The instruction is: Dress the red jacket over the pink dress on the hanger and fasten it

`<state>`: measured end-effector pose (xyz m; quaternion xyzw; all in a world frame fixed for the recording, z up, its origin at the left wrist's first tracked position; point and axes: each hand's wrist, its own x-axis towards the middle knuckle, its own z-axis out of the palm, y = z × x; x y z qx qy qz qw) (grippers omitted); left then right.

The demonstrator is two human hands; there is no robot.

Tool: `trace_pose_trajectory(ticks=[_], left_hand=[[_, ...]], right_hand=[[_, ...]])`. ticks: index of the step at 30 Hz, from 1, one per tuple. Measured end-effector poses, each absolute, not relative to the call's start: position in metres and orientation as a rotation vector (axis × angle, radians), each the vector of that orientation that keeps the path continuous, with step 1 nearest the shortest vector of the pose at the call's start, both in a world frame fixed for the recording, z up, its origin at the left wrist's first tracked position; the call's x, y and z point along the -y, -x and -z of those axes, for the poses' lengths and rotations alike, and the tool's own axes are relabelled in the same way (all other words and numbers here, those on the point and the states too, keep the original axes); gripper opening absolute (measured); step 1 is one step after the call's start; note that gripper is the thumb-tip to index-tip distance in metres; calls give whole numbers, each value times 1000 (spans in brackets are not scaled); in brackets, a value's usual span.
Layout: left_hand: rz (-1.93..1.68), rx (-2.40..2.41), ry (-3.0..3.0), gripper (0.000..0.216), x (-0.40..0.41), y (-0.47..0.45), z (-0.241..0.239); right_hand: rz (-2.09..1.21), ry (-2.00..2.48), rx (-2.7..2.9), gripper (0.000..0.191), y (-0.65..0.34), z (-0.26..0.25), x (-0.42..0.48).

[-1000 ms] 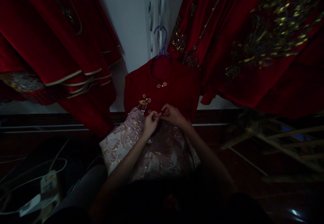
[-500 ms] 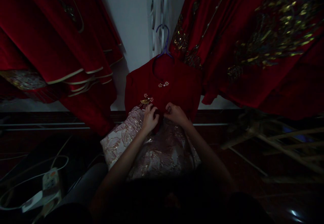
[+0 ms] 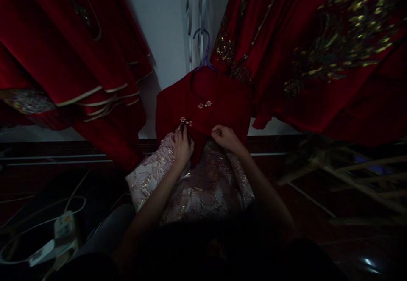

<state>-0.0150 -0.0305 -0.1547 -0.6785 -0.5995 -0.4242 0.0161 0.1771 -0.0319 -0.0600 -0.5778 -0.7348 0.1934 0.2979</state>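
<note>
A red top [image 3: 178, 98] hangs on a purple hanger [image 3: 206, 54], with a pearly flower clasp [image 3: 205, 104] below its neckline. Another flower clasp [image 3: 186, 122] sits lower, at the left of its front. My left hand [image 3: 183, 145] has its fingers curled onto the front edge just beneath that clasp, covering most of the gold ornament there. My right hand [image 3: 226, 139] pinches the front of the top further right, with a small shiny piece showing at its fingertips. Pale pink fabric with a metallic pattern [image 3: 149, 168] spreads below both hands, over my lap.
Red garments with pale trim [image 3: 92, 52] hang at the left, and a red garment with gold sequins [image 3: 346, 39] at the right. A wooden frame [image 3: 349, 179] stands at lower right. A power strip [image 3: 65, 226] with a white cable lies at lower left.
My left hand has shifted slightly left, now covering the gold fan-shaped ornament that showed before. My right hand has moved slightly right and up, still pinched at the top's front.
</note>
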Motion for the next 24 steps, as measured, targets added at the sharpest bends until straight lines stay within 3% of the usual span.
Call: trace_pose_trajectory(ticks=[5, 12, 20, 24], left_hand=[[1212, 1802, 2248, 61, 37, 11, 164], [1069, 1880, 2190, 27, 40, 11, 169], [995, 1906, 2199, 39, 21, 20, 166], [972, 1913, 2220, 32, 25, 21, 166]], right_hand=[[-653, 1436, 1884, 14, -173, 63, 28], [-762, 1324, 1857, 14, -164, 68, 28], [-783, 1280, 1985, 16, -163, 77, 30], [-774, 1267, 2048, 20, -160, 81, 32]])
